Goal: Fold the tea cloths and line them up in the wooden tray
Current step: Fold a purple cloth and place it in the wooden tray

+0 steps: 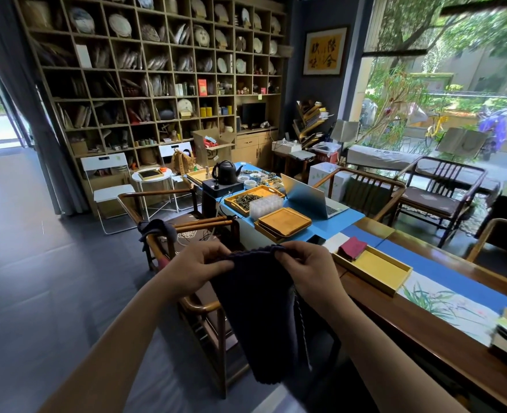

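A dark tea cloth (258, 317) is held up in the air, hanging doubled below both hands. Its top edge is pinched by the left hand (200, 268) and the right hand (308, 271), thumbs pressed against forefingers at either corner. The wooden tray (377, 271) lies just to the right of the right hand, on the table (425, 323); a folded red cloth (352, 248) is already seated at its far end. Risk noted: the fold is being made unsupported, so the hanging layers could slip askew if either pinch is eased. A chair back (204, 307) stands directly below the hands; the trailing hem might catch on it.
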